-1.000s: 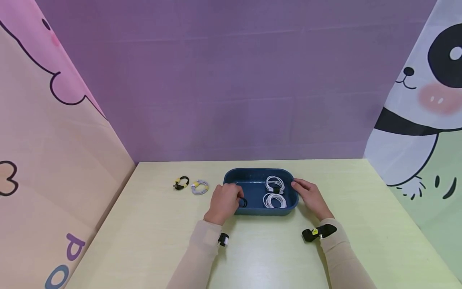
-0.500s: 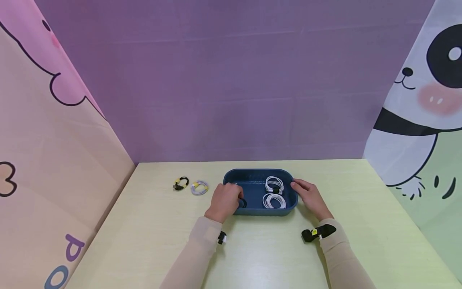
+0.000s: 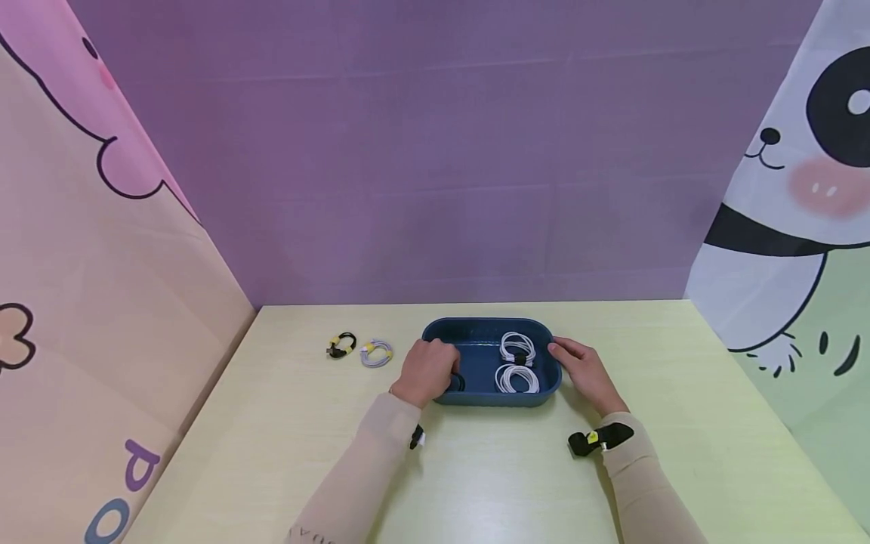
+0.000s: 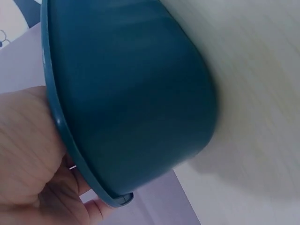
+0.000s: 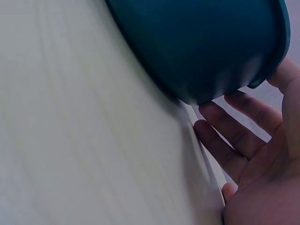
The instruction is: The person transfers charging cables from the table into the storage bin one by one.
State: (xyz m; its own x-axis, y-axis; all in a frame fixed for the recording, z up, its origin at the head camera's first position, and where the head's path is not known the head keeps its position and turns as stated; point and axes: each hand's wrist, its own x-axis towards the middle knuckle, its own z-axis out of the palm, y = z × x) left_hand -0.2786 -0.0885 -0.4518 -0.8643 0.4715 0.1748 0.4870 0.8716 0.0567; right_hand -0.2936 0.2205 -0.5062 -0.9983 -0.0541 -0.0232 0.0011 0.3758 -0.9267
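- Head view, nearest: the right hand (image 3: 587,375) holds the right end of the tray (image 3: 489,400), thumb over the rim, slightly bent fingers against the outer wall.
- Left hand (image 3: 426,372) reaches over the left end, fingers bent down inside; their tips are hidden, so I cannot tell whether it pinches the dark cable (image 3: 460,383) or merely touches it.
- Dark cable: in the tray's near left corner; a loop caught on a finger could be dragged out when that hand lifts.
- If the right hand's light hold slackened while the left pressed the rim, the tray could skid or tip on the worktop (image 3: 489,483).
- Near white cable (image 3: 504,378) and far white cable (image 3: 519,358) sit in the right half, touching or nearly; a jolt could overlap them.
- Lilac cable (image 3: 369,357) and black-and-yellow cable (image 3: 350,349) lie left of the tray, where a sweeping arm could knock them.
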